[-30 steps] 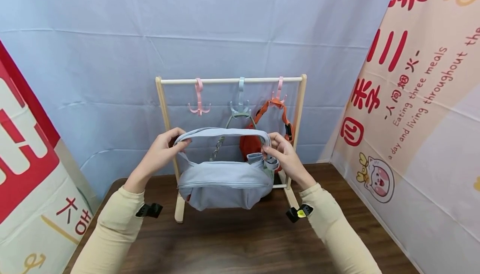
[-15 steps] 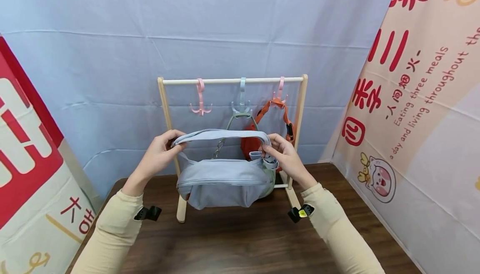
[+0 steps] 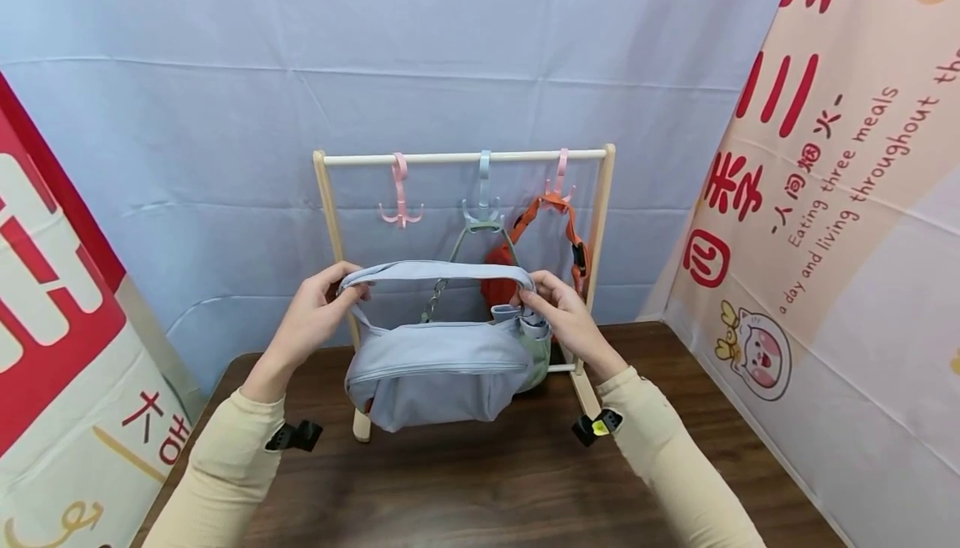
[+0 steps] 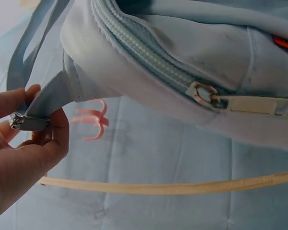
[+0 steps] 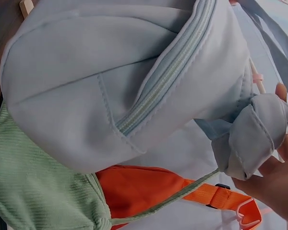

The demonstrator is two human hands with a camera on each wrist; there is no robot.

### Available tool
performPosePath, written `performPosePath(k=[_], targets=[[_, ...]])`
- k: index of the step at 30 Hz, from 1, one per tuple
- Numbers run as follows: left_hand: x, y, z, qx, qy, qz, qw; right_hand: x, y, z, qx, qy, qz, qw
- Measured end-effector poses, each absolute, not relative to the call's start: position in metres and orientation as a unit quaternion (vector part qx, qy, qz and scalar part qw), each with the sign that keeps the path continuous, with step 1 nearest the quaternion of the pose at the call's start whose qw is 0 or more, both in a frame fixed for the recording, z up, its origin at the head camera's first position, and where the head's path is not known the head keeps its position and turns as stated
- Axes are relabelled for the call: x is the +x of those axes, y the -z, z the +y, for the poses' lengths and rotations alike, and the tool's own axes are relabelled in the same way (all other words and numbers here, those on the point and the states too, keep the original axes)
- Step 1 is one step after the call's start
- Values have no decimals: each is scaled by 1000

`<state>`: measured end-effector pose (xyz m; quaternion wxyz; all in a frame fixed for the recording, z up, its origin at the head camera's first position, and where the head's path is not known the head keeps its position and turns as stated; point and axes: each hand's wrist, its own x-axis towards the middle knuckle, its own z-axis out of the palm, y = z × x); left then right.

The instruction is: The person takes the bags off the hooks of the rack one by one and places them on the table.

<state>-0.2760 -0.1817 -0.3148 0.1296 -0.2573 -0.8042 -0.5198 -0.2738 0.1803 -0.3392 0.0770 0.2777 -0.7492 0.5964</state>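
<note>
Holding a light-blue bag [image 3: 438,377]

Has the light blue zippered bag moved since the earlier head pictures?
Yes: against the hanging rack, the light blue zippered bag has shifted slightly left and lower in the head view.

Bag [image 3: 442,381] before the rack [image 3: 442,159]

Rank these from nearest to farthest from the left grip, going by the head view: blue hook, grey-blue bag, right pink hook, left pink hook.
1. Grey-blue bag: its strap is in the left grip.
2. Left pink hook: toward the rail's left end.
3. Blue hook: around mid-rail.
4. Right pink hook: toward the right end.
</note>
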Motion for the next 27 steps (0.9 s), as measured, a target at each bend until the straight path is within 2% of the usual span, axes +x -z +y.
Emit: performPosePath(k=[13, 27], targets=[[-276, 319, -179, -262, 586, -761, 93, -280, 348, 175, 294, -607, -735, 66], [-272, 331, -185, -206, 562, -794, 101, -282, 357, 173, 272, -615, -739, 40]])
